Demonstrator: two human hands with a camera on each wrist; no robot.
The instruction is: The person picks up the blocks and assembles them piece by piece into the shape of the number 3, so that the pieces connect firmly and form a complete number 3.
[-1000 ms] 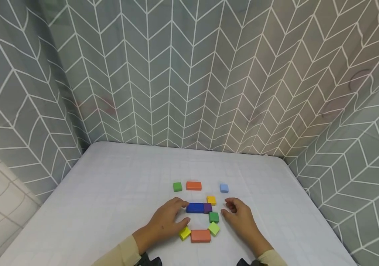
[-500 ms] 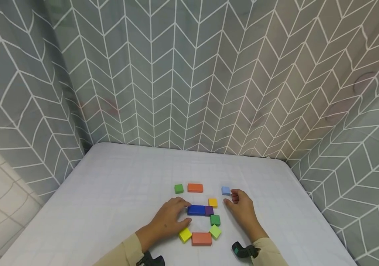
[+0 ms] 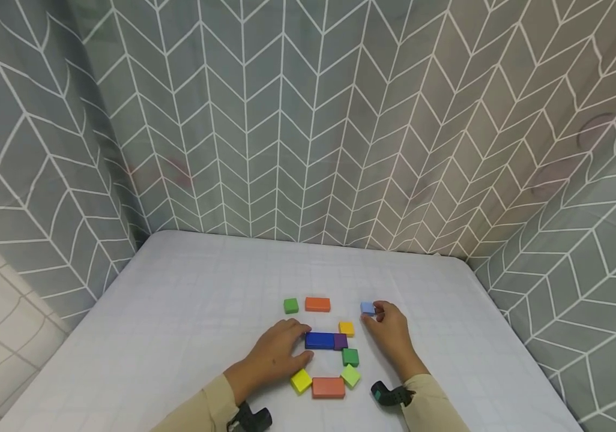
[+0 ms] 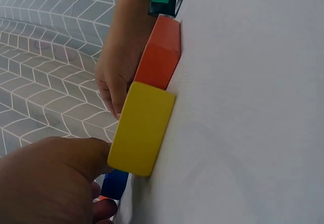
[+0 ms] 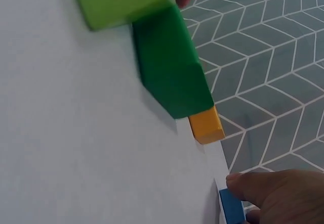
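My right hand point(image 3: 391, 333) is at the light blue block point(image 3: 367, 308) on the far right, pinching it between thumb and fingertips. In the right wrist view the thumb lies over the same blue block point(image 5: 232, 206). My left hand point(image 3: 272, 353) rests with thumb and fingers spread around the left end of the dark blue block point(image 3: 319, 341), holding nothing. The purple block point(image 3: 340, 341) adjoins the dark blue one, with the orange-yellow block point(image 3: 346, 329) behind it. Below stand a dark green block point(image 3: 350, 357) and a lime block point(image 3: 350, 377).
A yellow block point(image 3: 301, 381) and a red-orange block point(image 3: 328, 388) lie at the front of the arrangement. Farther back are a green block point(image 3: 290, 306) and an orange block point(image 3: 317, 305). The white table point(image 3: 205, 282) is bordered by a patterned curtain point(image 3: 308, 120).
My right hand has moved away from beside the orange-yellow block, outward to the light blue block, and its fingers have closed on it. The left hand stays nearly still.
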